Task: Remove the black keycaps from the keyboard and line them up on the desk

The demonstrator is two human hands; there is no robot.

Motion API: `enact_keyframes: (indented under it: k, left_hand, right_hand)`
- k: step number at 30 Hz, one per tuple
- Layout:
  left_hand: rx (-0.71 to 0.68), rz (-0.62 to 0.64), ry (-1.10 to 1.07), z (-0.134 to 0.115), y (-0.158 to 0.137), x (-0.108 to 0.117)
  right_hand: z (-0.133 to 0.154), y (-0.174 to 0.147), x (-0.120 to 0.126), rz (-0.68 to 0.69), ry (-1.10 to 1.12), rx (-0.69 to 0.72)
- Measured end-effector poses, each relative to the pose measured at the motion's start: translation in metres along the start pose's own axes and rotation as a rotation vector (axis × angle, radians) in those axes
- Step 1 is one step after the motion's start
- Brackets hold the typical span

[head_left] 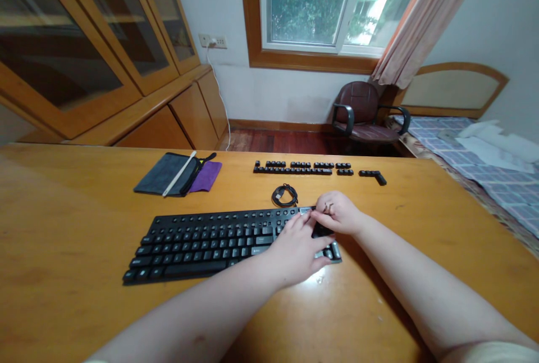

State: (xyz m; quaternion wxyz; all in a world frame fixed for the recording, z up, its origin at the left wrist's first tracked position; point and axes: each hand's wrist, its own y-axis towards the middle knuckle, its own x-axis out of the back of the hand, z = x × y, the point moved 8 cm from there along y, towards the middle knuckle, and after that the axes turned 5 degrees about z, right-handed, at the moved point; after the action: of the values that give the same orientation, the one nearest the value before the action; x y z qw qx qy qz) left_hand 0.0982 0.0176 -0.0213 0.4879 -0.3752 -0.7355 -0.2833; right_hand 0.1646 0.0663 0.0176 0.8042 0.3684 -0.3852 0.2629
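Note:
A black keyboard (202, 245) lies on the wooden table in front of me, its top-row and lower-left key positions partly bare. My left hand (295, 248) rests with fingers spread over the keyboard's right end, covering much of the number pad. Beside it, my right hand (340, 214) is curled with fingers pinched at the pad's top right corner. Something small, thin and dark shows at its knuckles; whatever sits between the fingertips is hidden. Just behind the keyboard lies a coiled black cable (284, 195). Loose black keycaps (295, 171) stand in rows farther back.
More keycaps (370, 174) sit at the back right of the table (421, 211). At back left, a grey pouch (162, 175) bears a pale stick (179, 173), next to a purple cloth (207, 176). Beyond the table are a chair (360, 107), a cabinet and a bed.

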Motion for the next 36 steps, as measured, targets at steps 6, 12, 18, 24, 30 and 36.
enact_keyframes:
  k: [6, 12, 18, 24, 30, 36]
  left_hand:
    - [0.008, 0.041, -0.025, -0.001, 0.0, 0.002]
    - [-0.005, -0.01, -0.016, -0.002, -0.001, 0.005]
    - [-0.002, -0.014, -0.008, -0.001, -0.002, 0.002]
    - [-0.006, -0.018, -0.008, -0.001, -0.002, 0.003]
    - [-0.005, -0.019, -0.01, 0.0, -0.002, 0.0]
    - [-0.006, -0.012, -0.009, -0.001, -0.001, 0.001]
  right_hand:
    - [0.003, -0.001, -0.01, 0.119, -0.144, 0.082]
    - [0.003, -0.006, -0.007, 0.086, -0.25, 0.125]
    - [0.003, -0.008, -0.005, 0.039, -0.258, 0.117]
    - [0.0, -0.007, -0.007, 0.053, -0.212, 0.091]
    - [0.001, -0.005, -0.004, 0.048, -0.145, 0.093]
    - [0.001, -0.005, -0.004, 0.058, -0.133, 0.087]
